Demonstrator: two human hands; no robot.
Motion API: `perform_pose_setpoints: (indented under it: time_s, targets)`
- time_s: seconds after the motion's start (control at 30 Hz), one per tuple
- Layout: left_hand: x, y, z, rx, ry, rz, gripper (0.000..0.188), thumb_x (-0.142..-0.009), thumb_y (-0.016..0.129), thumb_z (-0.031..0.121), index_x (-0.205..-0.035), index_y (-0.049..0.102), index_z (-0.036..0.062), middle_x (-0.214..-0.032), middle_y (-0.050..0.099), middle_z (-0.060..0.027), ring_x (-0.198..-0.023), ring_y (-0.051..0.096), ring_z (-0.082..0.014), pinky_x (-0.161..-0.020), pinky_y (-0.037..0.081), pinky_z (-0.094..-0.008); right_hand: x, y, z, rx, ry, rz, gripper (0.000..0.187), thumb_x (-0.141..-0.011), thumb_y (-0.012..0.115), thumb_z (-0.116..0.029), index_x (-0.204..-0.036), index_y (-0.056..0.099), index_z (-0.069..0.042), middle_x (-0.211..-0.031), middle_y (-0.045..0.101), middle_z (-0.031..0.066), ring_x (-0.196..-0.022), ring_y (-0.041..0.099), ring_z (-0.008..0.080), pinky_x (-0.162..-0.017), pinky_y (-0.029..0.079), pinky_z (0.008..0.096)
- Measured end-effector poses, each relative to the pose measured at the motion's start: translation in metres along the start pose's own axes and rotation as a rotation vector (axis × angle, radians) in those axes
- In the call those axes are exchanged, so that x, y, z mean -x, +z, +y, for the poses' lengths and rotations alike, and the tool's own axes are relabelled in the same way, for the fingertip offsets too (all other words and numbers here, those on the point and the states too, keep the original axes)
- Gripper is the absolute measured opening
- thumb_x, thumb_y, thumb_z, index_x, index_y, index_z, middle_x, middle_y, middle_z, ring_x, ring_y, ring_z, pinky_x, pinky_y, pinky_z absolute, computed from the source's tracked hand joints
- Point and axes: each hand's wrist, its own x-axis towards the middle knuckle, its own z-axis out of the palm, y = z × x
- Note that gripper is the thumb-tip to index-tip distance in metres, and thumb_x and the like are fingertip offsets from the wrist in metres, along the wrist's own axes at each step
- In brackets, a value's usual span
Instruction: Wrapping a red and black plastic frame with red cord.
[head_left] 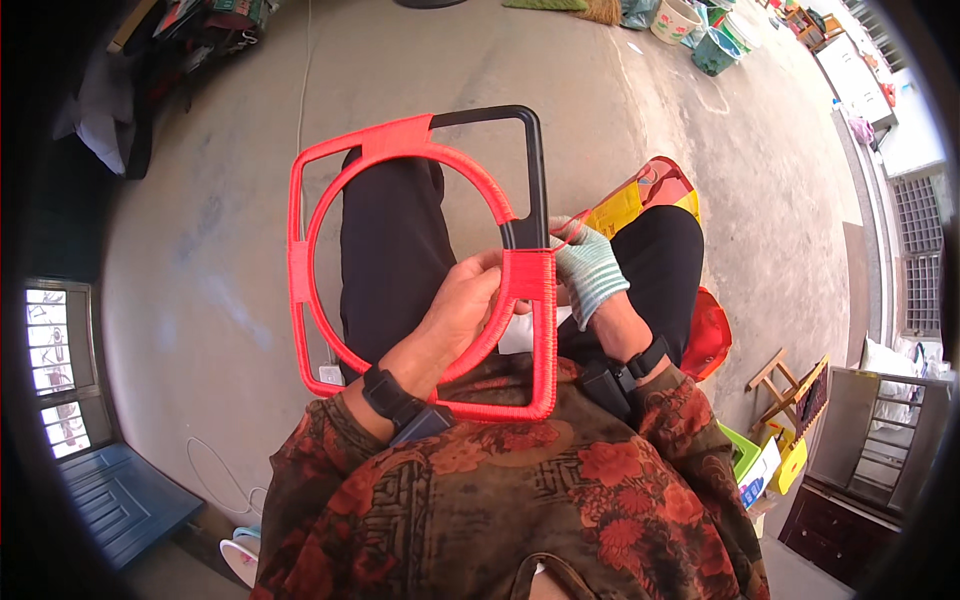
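The concrete floor (220, 230) fills most of the view, grey and bare around the seated person. At the right edge stands a grey metal cabinet (880, 420), and near it a small wooden stool (775, 378). The frame (420, 265) lies over the person's lap in black trousers, in the middle of the picture. It is a rounded square of black metal with a ring (400, 250) inside it, and most of both is already wrapped in red cord (540, 340); only the top right corner and part of the right bar show bare black. The frame is tilted, with its near edge against the patterned red blouse and its far edge over the knees, so its long axis runs away from the body, a little toward the left. The left hand (462, 305) is closed around the frame at the place where the ring meets the right bar, thumb on top of the red wrapping. The right hand (590, 270), in a green and white striped glove, is just beside that bar and seems to pinch a thin strand of cord, but I cannot tell this surely. Both wrists carry black bands. Behind the right knee there is a flat yellow and red package (640, 195), partly hidden. By the right hip lies a small yellow box (790, 465) next to a white and blue carton (760, 478).
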Motion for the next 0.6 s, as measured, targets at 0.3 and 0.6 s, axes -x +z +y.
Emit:
perform_pose_setpoints:
  time_s: [0.3, 0.6]
  targets:
    - [0.002, -0.002, -0.003, -0.078, 0.037, 0.05, 0.02, -0.091, 0.061, 0.01, -0.107, 0.06, -0.0023, -0.087, 0.065, -0.0057, -0.073, 0.062, -0.0117, -0.064, 0.052, -0.0246, -0.003, 0.0, 0.011, 0.141, -0.012, -0.085, 0.019, -0.084, 0.067, -0.005, -0.102, 0.067, -0.002, -0.083, 0.067, 0.0042, -0.066, 0.06, 0.0095, -0.059, 0.051, 0.0245]
    - [-0.001, -0.002, -0.005, 0.036, 0.076, 0.121, 0.016, -0.086, 0.066, 0.006, -0.1, 0.06, -0.0013, -0.08, 0.061, -0.0041, -0.067, 0.058, -0.0095, -0.063, 0.049, -0.0235, -0.006, -0.004, 0.018, -0.195, -0.028, -0.057, 0.02, -0.086, 0.068, -0.011, -0.105, 0.066, -0.004, -0.084, 0.068, 0.0073, -0.062, 0.063, 0.0147, -0.053, 0.053, 0.0273]
